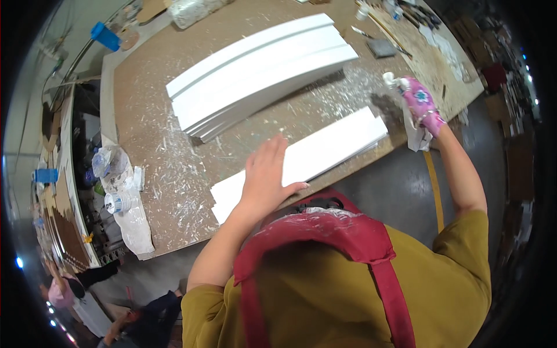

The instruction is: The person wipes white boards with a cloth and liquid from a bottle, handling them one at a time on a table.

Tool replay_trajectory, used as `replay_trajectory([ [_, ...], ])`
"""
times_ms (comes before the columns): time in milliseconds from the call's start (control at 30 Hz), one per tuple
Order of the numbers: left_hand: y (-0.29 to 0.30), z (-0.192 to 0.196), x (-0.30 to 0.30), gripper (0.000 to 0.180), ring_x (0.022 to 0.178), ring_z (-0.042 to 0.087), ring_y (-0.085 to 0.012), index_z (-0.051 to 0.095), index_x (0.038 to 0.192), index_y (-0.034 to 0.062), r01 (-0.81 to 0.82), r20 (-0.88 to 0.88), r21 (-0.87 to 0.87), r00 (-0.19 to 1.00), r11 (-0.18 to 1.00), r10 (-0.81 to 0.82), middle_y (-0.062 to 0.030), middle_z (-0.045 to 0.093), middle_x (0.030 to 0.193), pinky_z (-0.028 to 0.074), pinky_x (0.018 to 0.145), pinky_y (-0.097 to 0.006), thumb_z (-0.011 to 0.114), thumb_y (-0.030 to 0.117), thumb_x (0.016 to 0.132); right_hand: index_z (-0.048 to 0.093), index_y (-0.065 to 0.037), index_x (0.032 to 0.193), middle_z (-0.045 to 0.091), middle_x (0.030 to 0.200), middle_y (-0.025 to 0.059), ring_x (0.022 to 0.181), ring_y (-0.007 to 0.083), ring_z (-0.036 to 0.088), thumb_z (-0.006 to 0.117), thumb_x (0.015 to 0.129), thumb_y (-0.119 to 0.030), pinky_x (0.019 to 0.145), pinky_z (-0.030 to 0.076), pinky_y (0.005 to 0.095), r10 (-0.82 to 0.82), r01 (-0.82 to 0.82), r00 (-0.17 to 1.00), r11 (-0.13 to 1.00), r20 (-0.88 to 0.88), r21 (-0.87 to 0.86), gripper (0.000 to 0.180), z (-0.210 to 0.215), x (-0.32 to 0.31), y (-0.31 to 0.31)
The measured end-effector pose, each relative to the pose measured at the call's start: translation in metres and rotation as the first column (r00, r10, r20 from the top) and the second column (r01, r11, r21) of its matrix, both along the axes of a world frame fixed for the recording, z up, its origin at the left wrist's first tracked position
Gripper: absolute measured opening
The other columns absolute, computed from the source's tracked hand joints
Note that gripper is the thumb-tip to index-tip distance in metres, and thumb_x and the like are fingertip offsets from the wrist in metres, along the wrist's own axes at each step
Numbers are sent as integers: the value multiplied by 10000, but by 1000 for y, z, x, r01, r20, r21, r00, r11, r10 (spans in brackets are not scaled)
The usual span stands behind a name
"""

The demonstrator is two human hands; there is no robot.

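Note:
My bare left hand [264, 177] lies flat on a stack of narrow white boards [333, 142] along the table's near edge, its fingers stretched out and thumb spread toward me. My right hand [422, 105] is off to the right near the table's edge, in a pink flowered glove with whitened fingertips. Its fingers are curled, and a white cloth [418, 136] hangs down from it; the grip is partly hidden. Beyond my left hand stands a taller stack of curved white panels [261, 64], each with a groove along its length.
The brown worktable [174, 168] is spattered with white. A dark sanding block [381, 49] and several tools lie at the far right. At the left are a white tub [118, 202] and a crumpled plastic bag [109, 161]. Other people [145, 319] are at the lower left.

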State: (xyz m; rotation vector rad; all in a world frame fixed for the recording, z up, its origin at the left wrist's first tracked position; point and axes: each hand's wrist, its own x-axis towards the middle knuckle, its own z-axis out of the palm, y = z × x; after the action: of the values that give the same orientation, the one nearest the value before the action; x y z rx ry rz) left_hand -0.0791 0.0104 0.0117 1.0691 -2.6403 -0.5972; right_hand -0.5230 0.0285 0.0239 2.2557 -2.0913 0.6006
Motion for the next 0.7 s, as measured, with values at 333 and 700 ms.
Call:
replay_trajectory([
  [333, -94, 3, 95, 619, 1233, 381, -375, 407, 1310, -39, -598, -301, 39, 757, 800, 580, -229, 368, 1335, 289, 1058, -421, 640, 275, 831, 555, -38, 1203, 599, 1149, 95, 1113, 234, 536, 502, 906, -122, 969, 414, 349, 164, -288, 870, 935, 464, 209, 313, -6, 3, -108],
  [700, -63, 27, 43, 672, 1292, 346, -242, 319, 1388, 59, -420, -667, 539, 317, 730, 674, -105, 341, 1372, 367, 1019, -348, 622, -26, 796, 578, -1, 1181, 608, 1149, 68, 1081, 151, 557, 571, 897, -142, 954, 404, 269, -327, -50, 272, 935, 905, 352, 317, -46, -28, -46],
])
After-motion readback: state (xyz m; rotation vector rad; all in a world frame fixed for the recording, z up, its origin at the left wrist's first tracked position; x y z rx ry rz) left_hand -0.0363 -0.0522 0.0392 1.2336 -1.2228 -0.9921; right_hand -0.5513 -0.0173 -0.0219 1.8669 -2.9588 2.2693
